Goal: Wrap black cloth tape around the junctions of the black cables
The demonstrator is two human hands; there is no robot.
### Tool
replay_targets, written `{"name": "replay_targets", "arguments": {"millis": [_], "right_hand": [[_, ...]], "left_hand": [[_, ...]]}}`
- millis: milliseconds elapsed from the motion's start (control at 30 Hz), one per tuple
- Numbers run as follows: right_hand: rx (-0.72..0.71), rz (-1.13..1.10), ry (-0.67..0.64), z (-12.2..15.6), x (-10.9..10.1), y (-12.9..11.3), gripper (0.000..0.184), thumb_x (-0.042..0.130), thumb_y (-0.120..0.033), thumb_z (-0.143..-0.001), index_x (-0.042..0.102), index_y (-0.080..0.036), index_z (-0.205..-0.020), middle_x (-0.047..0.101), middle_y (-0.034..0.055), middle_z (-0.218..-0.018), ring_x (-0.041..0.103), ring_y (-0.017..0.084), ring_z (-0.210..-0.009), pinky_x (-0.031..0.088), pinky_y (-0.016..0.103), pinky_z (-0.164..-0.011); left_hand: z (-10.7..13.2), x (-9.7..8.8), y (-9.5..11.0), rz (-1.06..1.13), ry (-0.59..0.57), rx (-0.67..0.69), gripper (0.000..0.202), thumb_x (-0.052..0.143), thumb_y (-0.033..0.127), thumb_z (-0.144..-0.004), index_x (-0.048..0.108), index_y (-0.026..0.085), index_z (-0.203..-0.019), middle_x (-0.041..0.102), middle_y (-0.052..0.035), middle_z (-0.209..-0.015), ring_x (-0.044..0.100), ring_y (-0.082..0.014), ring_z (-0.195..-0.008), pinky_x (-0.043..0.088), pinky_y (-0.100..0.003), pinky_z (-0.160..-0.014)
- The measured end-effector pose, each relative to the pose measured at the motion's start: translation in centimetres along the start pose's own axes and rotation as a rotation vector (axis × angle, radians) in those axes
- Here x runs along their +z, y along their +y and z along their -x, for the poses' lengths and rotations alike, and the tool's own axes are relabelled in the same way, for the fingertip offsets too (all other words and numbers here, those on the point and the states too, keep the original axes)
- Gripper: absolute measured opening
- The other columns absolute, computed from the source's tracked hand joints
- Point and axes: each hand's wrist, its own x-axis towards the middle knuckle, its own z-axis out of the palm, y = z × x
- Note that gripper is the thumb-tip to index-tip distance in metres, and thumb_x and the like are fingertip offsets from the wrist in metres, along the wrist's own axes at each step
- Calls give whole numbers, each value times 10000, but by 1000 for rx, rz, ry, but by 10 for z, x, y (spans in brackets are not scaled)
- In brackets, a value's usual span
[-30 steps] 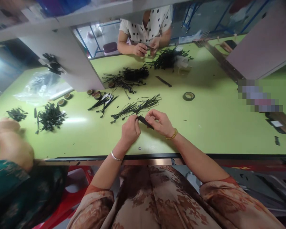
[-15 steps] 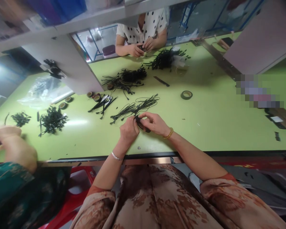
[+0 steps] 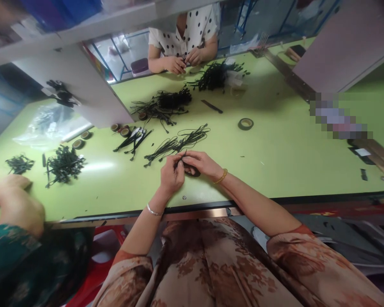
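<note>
My left hand (image 3: pixel 173 175) is closed near the front edge of the green table, thumb and fingers pinching a thin black cable (image 3: pixel 183 156), mostly hidden by the fingers. Close against it, my right hand (image 3: pixel 205 163) is closed on a roll of black tape (image 3: pixel 193 171), which hangs below the palm. The fingertips of both hands meet at the cable. Just beyond them lies a bundle of black cables (image 3: pixel 179 144). To its left is a smaller bunch of black cables (image 3: pixel 134 140).
A loose tape roll (image 3: pixel 245 124) and a dark flat strip (image 3: pixel 211 106) lie farther back. More cable heaps (image 3: pixel 65 165) and tape rolls (image 3: pixel 78 144) are at left. A co-worker's hands (image 3: pixel 185 63) work across the table (image 3: pixel 275 170); another person's arm (image 3: pixel 19 200) is at left. Upright panels stand both sides.
My right hand's fingers have shifted in towards my left hand, and my left thumb now points up. The tape roll has turned, showing its opening. The whole view has shifted slightly.
</note>
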Motion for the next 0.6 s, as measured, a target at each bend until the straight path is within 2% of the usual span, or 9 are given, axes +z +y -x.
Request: {"name": "replay_targets", "arguments": {"millis": [167, 333, 467, 600], "right_hand": [[-43, 85, -5, 3, -2, -4, 325, 630, -440, -829, 658, -145, -962, 558, -26, -639, 478, 93, -536, 355, 232, -528], [-188, 403, 67, 7, -3, -10, 234, 581, -366, -862, 672, -152, -890, 584, -11, -650, 494, 111, -583, 377, 247, -597], [-206, 547, 99, 9, -2, -11, 193, 556, -310, -870, 679, -161, -870, 611, -6, -666, 505, 116, -601, 371, 241, -609], [-208, 628, 76, 9, -2, -11, 196, 529, -281, -885, 680, -162, -848, 629, -4, -682, 504, 114, -606, 371, 240, -623]], "left_hand": [[0, -1, 3, 14, -3, -35, 171, 463, 294, -953, 523, 179, -1064, 696, -74, -893, 665, -153, -736, 517, -284, -686], [-2, -1, 7, 2, -2, -35, 136, 477, 293, -931, 506, 186, -1010, 654, -36, -821, 596, -130, -650, 459, -265, -621], [-7, -3, 7, 48, -57, -75, 162, 527, 354, -911, 480, 199, -927, 569, 20, -710, 485, -100, -542, 377, -243, -536], [-12, -5, 3, 97, -137, -123, 185, 499, 372, -925, 452, 211, -845, 488, 42, -647, 432, -102, -528, 325, -241, -508]]}}
